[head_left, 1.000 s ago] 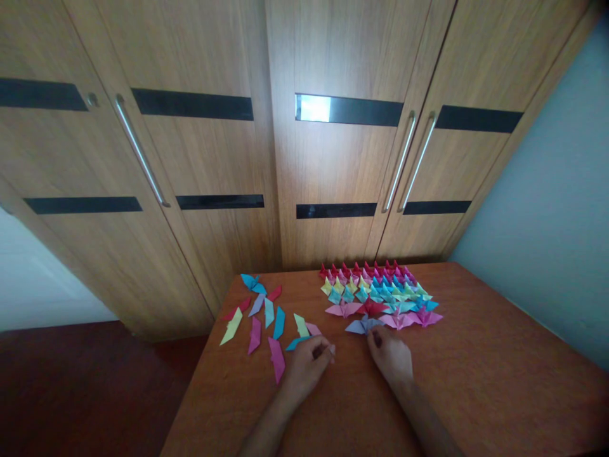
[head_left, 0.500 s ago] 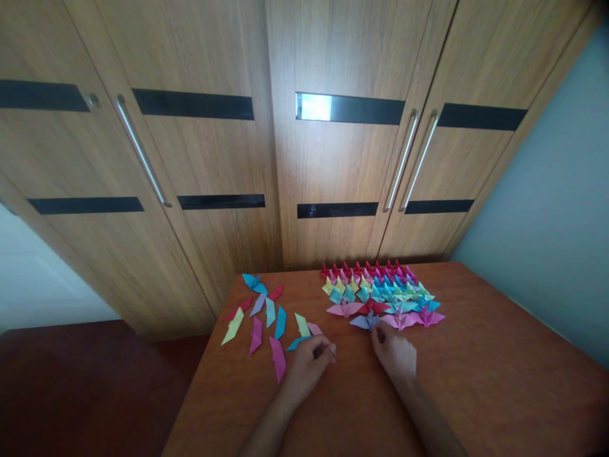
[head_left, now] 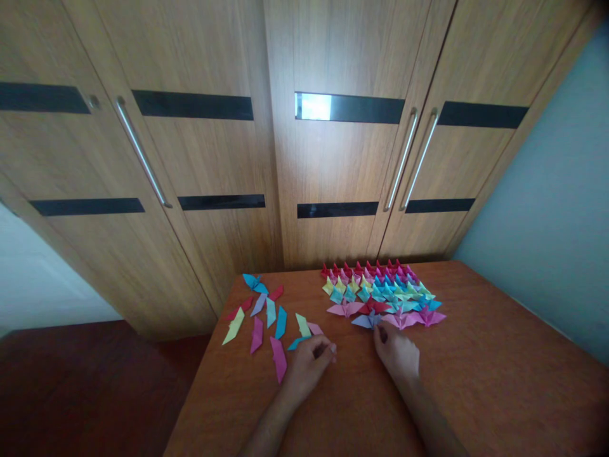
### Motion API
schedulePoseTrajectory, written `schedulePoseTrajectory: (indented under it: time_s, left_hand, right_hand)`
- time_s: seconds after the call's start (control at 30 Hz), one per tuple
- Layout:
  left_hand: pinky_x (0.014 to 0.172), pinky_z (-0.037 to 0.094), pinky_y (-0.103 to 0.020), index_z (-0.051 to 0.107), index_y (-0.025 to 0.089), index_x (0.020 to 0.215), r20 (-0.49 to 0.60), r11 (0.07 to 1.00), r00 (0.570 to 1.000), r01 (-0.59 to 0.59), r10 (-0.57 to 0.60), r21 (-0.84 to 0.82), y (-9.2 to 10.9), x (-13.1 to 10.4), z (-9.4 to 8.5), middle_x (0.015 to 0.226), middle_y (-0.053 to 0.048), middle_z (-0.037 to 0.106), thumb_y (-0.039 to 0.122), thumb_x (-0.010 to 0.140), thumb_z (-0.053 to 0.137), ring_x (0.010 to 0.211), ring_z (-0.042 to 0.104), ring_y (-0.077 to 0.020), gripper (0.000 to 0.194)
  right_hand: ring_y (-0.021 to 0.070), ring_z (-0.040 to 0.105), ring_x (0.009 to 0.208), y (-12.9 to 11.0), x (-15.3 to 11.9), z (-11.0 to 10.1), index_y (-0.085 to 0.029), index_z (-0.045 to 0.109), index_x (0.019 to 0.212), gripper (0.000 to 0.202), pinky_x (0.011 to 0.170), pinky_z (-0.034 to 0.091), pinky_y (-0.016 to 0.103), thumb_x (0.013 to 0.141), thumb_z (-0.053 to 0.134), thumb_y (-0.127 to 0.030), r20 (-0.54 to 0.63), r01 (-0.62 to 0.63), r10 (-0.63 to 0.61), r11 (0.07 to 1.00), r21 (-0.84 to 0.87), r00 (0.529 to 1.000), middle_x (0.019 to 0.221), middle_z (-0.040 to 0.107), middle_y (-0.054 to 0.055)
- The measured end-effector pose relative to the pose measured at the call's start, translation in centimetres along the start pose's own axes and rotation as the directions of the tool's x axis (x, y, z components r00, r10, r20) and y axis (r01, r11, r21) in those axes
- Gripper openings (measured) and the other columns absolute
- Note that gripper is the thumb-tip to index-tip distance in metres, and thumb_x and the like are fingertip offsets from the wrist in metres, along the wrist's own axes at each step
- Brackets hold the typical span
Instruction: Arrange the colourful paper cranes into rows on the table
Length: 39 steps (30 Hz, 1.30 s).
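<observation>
My right hand (head_left: 399, 354) has its thumb and fingers closed on the near edge of a lavender origami crane (head_left: 365, 320), which lies in the front row on the table. Just right of it, a pink crane (head_left: 401, 320) and a magenta crane (head_left: 431, 317) are lined up with wings spread. My left hand (head_left: 308, 367) rests near the table's middle, fingers curled in, nothing visible between them. Beside it lie a blue folded paper piece (head_left: 297, 343), partly covered by the hand, a pink one (head_left: 314, 329) and a magenta one (head_left: 278, 359).
Behind the front row stand several tight rows of paper cranes (head_left: 371, 280) in many colours. Folded pieces, among them a yellow one (head_left: 233, 327), are scattered at the left of the wooden table (head_left: 352, 406). A wardrobe (head_left: 328, 165) borders the far edge; a wall (head_left: 547, 254) is right.
Both hands stay almost in place. My right hand and the lavender crane appear shifted very slightly to the right.
</observation>
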<state>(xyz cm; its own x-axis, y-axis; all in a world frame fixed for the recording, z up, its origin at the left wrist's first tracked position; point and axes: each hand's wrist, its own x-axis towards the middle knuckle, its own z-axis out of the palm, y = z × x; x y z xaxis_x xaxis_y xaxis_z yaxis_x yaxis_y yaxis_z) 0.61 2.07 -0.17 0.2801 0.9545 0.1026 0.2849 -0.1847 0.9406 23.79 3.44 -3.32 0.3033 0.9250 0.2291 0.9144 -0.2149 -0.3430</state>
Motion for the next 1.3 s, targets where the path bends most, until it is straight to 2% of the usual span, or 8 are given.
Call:
schedulePoseTrajectory:
  time_s: [0.23, 0.37, 0.57, 0.6, 0.67, 0.8, 1.07, 1.3]
  left_hand:
    - [0.06, 0.037, -0.023, 0.059, 0.017, 0.066, -0.022, 0.998, 1.0, 0.02, -0.022, -0.066, 0.0, 0.3, -0.5, 0.065, -0.002, 0.062, 0.041, 0.084, 0.05, 0.063, 0.054, -0.0151, 0.032]
    - [0.061, 0.04, -0.024, 0.06, 0.017, 0.069, -0.107, 0.994, 0.994, 0.019, -0.031, -0.108, -0.3, 0.9, -2.3, 0.067, -0.002, 0.062, 0.043, 0.084, 0.05, 0.064, 0.055, -0.0159, 0.032]
    - [0.067, 0.044, -0.025, 0.061, 0.019, 0.086, -0.353, 0.961, 0.935, 0.062, 0.038, 0.268, -1.5, 3.1, -9.5, 0.082, -0.003, 0.066, 0.041, 0.086, 0.045, 0.076, 0.061, -0.0186, 0.027]
    - [0.068, 0.044, -0.025, 0.061, 0.02, 0.091, -0.392, 0.913, 0.919, 0.119, 0.047, 0.389, -1.6, 3.6, -11.1, 0.085, -0.003, 0.067, 0.041, 0.088, 0.042, 0.078, 0.062, -0.0185, 0.028]
    - [0.069, 0.044, -0.025, 0.058, 0.023, 0.103, -0.436, 0.702, 0.899, 0.292, 0.03, 0.65, -1.7, 4.7, -13.9, 0.09, -0.002, 0.067, 0.04, 0.09, 0.037, 0.081, 0.063, -0.0179, 0.031]
    - [0.069, 0.044, -0.031, 0.056, 0.018, 0.108, -0.479, 0.544, 0.878, 0.404, -0.004, 0.735, -1.9, 6.8, -17.6, 0.094, -0.011, 0.067, 0.043, 0.088, 0.04, 0.086, 0.063, -0.0266, 0.036]
    - [0.07, 0.046, -0.036, 0.063, 0.016, 0.098, -0.427, 0.357, 0.902, 0.417, -0.055, 0.836, -2.7, 9.0, -18.2, 0.101, -0.015, 0.066, 0.032, 0.086, 0.043, 0.084, 0.065, -0.0293, 0.028]
    - [0.069, 0.046, -0.034, 0.064, 0.018, 0.099, -0.422, 0.373, 0.906, 0.378, 0.039, 0.847, -0.8, 8.0, -17.0, 0.096, -0.013, 0.068, 0.034, 0.09, 0.035, 0.084, 0.065, -0.0277, 0.034]
  right_hand:
    - [0.0158, 0.062, 0.063, 0.0, -0.7, -0.1, -0.025, 0.064, 0.086, 0.024, 0.049, 0.028, 0.023, 0.086, 0.044, -0.039, -0.027, 0.005, -0.005, 1.0, 0.02, 1.0, 0.082, 0.069, 0.003]
    - [0.0163, 0.064, 0.065, -1.0, -1.7, 0.2, -0.025, 0.063, 0.085, 0.025, 0.052, 0.032, 0.023, 0.088, 0.042, -0.038, 0.003, 0.092, -0.093, 0.989, 0.119, 0.996, 0.08, 0.07, 0.001]
    - [0.016, 0.064, 0.066, -2.2, -2.8, 0.6, -0.026, 0.06, 0.079, 0.025, 0.053, 0.034, 0.022, 0.088, 0.04, -0.037, 0.073, 0.167, -0.184, 0.967, 0.193, 0.98, 0.075, 0.069, -0.001]
    - [0.016, 0.064, 0.066, -2.2, -2.7, 0.5, -0.026, 0.06, 0.079, 0.024, 0.053, 0.034, 0.023, 0.088, 0.041, -0.037, 0.079, 0.167, -0.187, 0.965, 0.203, 0.979, 0.075, 0.069, -0.001]
    - [0.0161, 0.064, 0.065, -2.1, -2.6, 0.5, -0.026, 0.059, 0.077, 0.024, 0.053, 0.034, 0.023, 0.088, 0.041, -0.036, 0.086, 0.159, -0.182, 0.961, 0.226, 0.979, 0.072, 0.069, -0.001]
    - [0.0161, 0.063, 0.06, -1.7, -2.3, 0.6, -0.026, 0.059, 0.075, 0.025, 0.051, 0.033, 0.023, 0.088, 0.041, -0.037, 0.094, 0.123, -0.155, 0.952, 0.28, 0.983, 0.067, 0.067, -0.001]
    - [0.0167, 0.063, 0.059, -1.6, -2.3, 0.6, -0.025, 0.062, 0.075, 0.028, 0.052, 0.035, 0.023, 0.087, 0.04, -0.04, 0.055, 0.096, -0.125, 0.923, 0.372, 0.991, 0.067, 0.068, 0.0]
    - [0.0173, 0.062, 0.059, -1.6, -2.2, 0.6, -0.025, 0.061, 0.075, 0.026, 0.053, 0.035, 0.024, 0.086, 0.042, -0.039, 0.065, 0.089, -0.126, 0.908, 0.41, 0.99, 0.067, 0.067, 0.0]
